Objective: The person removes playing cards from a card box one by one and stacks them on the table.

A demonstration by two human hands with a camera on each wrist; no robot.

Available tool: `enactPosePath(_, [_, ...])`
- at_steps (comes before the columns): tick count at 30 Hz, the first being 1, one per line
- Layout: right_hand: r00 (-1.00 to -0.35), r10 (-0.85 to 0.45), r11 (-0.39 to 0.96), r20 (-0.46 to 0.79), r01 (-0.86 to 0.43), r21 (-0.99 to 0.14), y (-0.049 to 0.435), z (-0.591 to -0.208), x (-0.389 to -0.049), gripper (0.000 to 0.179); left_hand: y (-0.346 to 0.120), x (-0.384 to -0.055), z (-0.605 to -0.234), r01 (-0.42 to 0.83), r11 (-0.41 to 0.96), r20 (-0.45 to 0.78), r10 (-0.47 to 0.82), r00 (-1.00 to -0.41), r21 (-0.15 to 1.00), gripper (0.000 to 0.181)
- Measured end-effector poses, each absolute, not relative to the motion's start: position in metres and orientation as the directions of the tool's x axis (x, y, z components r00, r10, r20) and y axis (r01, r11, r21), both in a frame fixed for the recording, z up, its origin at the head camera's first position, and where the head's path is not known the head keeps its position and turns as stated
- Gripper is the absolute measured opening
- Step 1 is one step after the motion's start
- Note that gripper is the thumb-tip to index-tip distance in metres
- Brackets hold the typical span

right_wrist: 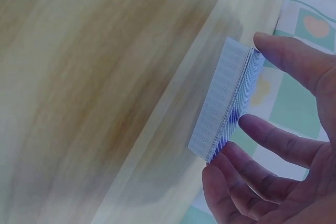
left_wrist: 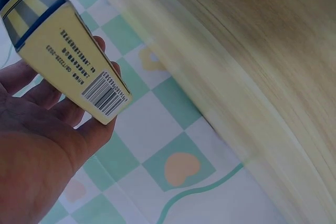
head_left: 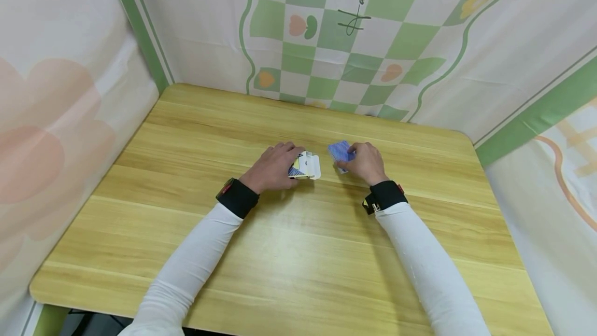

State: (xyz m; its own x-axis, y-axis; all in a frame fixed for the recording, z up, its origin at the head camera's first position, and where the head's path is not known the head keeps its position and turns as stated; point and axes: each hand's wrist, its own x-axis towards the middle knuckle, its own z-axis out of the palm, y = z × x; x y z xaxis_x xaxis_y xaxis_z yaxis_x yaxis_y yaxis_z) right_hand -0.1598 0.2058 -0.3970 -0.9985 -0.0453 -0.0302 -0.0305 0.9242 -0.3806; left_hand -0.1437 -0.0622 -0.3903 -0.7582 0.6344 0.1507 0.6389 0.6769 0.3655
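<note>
left hand [head_left: 271, 167]'s got the card box [head_left: 305, 166] gripped round its body, prob so the flap [head_left: 315, 166] on the right's free, while right hand [head_left: 368, 163] pinches the blue deck [head_left: 340, 151] by its ends

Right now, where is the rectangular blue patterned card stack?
In the head view, the rectangular blue patterned card stack is in the right hand, to the right of the open white and yellow cardboard box.

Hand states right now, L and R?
Left hand: closed, holding the card box, its flap end open.
Right hand: closed, gripping the deck of blue-backed cards by its edges.
</note>
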Motion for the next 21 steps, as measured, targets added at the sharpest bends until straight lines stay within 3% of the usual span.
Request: enactPosePath(21, [-0.999,-0.045,0.924,-0.006,-0.04,-0.38,0.2055,-0.397,-0.1586,0.059,-0.0604,-0.1435,-0.3891,0.638,0.679,0.143,0.636,-0.758,0.364,0.075])
